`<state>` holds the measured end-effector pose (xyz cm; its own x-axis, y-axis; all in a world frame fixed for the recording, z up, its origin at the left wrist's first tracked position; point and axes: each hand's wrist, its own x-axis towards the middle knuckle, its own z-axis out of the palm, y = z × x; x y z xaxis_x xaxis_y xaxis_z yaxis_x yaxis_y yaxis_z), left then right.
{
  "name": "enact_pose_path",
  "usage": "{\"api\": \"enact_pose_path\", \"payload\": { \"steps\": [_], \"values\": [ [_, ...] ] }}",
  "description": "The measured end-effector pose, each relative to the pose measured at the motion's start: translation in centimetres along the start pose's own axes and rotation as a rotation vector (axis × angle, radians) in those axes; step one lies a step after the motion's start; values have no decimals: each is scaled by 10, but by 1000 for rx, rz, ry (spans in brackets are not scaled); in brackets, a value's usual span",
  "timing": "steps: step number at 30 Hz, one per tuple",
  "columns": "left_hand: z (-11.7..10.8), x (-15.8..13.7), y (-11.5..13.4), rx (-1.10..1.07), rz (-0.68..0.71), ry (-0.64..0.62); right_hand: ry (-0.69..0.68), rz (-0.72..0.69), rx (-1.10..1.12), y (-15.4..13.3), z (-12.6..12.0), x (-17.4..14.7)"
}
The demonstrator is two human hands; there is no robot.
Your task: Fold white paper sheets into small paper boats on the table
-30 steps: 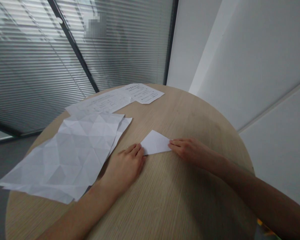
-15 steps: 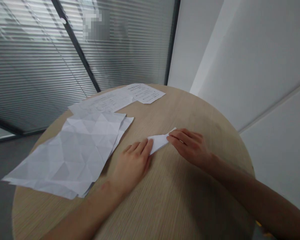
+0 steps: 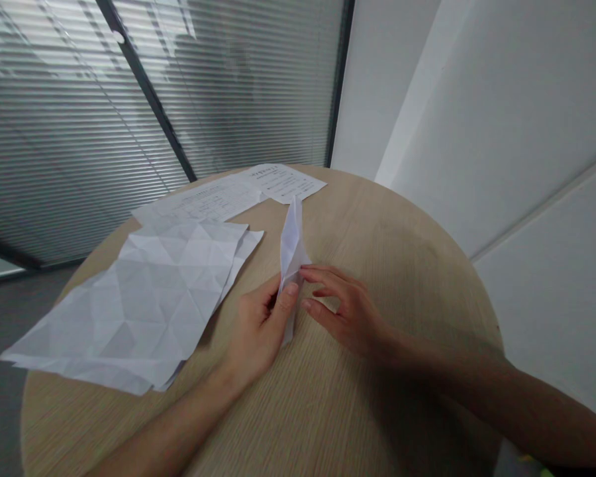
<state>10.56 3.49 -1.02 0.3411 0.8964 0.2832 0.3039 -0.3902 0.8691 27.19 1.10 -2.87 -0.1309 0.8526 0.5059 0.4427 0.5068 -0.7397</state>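
Left fingers [image 3: 287, 299] pinch the folded paper [image 3: 291, 238]; right fingers [image 3: 328, 278], parted and curved, touch its side.

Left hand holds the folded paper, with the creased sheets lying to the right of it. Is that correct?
One slip: in the head view, the creased sheets lie left of the folded paper. The left hand does hold that paper.

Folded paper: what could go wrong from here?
1. Stray crease: the left hand pinches the folded paper between thumb and fingers; squeezing hard might mark it.
2. Bent flap: the right hand has fingers at the paper's right edge, thumb apart; a push might bend it.
3. Slide-off: the creased paper sheets overhang the left edge of the round wooden table; a bump might shift them.
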Motion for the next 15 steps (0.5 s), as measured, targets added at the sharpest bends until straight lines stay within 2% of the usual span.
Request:
{"api": "enact_pose_path", "payload": {
  "steps": [3, 6, 11, 15],
  "values": [
    [1, -1, 1, -64, 37, -49, -8, 100, 112, -2, 0, 1],
    [2, -1, 1, -40, 52, -55, -7, 141, 194, -4, -2, 1],
    [3, -3, -3, 150, 154, -23, -1, 165, 272, -4, 1, -1],
    [6, -5, -7, 316, 274, 52, 22, 212, 220, -2, 6, -3]
  ]
}}
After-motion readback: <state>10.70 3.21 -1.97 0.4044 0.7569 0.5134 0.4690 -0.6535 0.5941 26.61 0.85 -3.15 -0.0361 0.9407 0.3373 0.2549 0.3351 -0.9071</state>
